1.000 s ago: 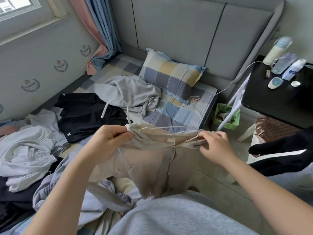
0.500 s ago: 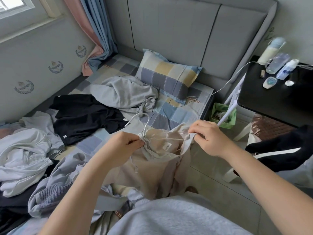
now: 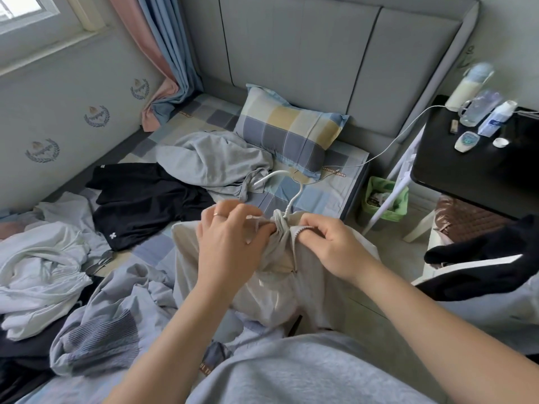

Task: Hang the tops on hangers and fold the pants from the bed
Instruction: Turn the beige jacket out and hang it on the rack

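Hands both at the neck of one garment; left hand (image 3: 230,249) lies over the bunched collar of the beige top (image 3: 294,290), fingertips curled into the fabric and pinching it; right hand (image 3: 329,249) pinches the other side of the collar along the zip edge; the two hands nearly meet. White hanger (image 3: 292,199) is inside the top; only its hook shows, poking out of the neck opening between the hands and pointing toward the pillow (image 3: 291,132); hanger shoulders are hidden under cloth, so can't tell if they sit square. Beige top is held above the right edge of the bed (image 3: 323,196), body draping down toward the person's lap.

Step in hand, as I read it: hanging a top, at the collar-settling stage; hanger in, garment not yet put away. Next move likely calls for straightening the neck round the hook, then one hand taking the hook to lift the lot; grip must shift from cloth to hook without the top sliding off.

Plenty left: grey garment (image 3: 213,161) beside the pillow; black garment (image 3: 145,199) toward the left edge; white heap (image 3: 38,272) and blue-grey heap (image 3: 102,330) at the near left corner; can't tell which are pants. Black table (image 3: 481,170) stands off the right edge.
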### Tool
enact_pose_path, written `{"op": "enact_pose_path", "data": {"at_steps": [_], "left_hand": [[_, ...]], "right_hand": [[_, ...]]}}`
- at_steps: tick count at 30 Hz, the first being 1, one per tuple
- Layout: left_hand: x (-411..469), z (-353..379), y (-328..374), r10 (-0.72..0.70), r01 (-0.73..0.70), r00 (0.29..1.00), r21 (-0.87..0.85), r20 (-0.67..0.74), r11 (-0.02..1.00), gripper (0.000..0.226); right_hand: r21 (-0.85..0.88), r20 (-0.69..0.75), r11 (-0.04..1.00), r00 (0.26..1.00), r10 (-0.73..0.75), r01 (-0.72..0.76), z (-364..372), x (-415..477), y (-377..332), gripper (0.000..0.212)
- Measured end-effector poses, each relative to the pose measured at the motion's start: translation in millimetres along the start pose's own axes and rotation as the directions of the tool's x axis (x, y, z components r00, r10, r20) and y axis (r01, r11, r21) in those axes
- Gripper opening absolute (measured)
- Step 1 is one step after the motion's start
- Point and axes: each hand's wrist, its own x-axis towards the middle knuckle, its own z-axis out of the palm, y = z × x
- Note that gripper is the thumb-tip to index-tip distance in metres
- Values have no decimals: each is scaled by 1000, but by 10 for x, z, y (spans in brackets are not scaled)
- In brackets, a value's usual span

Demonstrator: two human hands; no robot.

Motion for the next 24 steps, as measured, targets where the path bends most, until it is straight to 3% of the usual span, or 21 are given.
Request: {"op": "enact_pose_path", "data": {"at_steps": [2, 4, 7, 9, 11, 13, 15, 16, 21, 24], "left_hand": [[-81, 53, 18, -20, 12, 993, -68, -119, 998, 30], [-135, 108, -15, -11, -8, 992, -154, -125, 988, 39], [-139, 173, -31, -98, 145, 983, -333, 152, 932, 35], [-103, 248, -47, -166, 254, 959, -434, 231, 865, 25], [-18, 258, -62, -291, 351, 936, -540, 196, 765, 30], [137, 204, -89, -457, 454, 869, -676, 190, 581, 23], [288, 133, -139, -540, 495, 807, -775, 241, 394, 14], [344, 91, -164, -551, 494, 798, -788, 243, 368, 13], [522, -65, -196, -499, 379, 862, -762, 85, 525, 12], [586, -126, -126, -442, 276, 897, -748, -26, 603, 16]], "right_hand": [[28, -53, 1000, 999, -8, 10, 2, 22, -18, 30], [56, -84, 998, 996, -15, 20, 13, 48, -30, 32], [79, -98, 996, 995, -26, 34, 33, 75, -55, 28], [98, -78, 995, 997, -20, 27, 43, 74, -64, 17], [186, -20, 983, 1000, 13, -9, 25, 52, -68, 10], [251, 69, 966, 997, 42, -58, -23, 45, -53, 25], [199, 112, 978, 993, 45, -67, -75, 54, -62, 27], [173, 102, 983, 994, 36, -54, -96, 66, -70, 27], [-96, -8, 995, 1000, 8, -9, -212, 118, -84, 26], [-282, 83, 955, 989, 119, -91, -287, 146, -134, 26]]}}
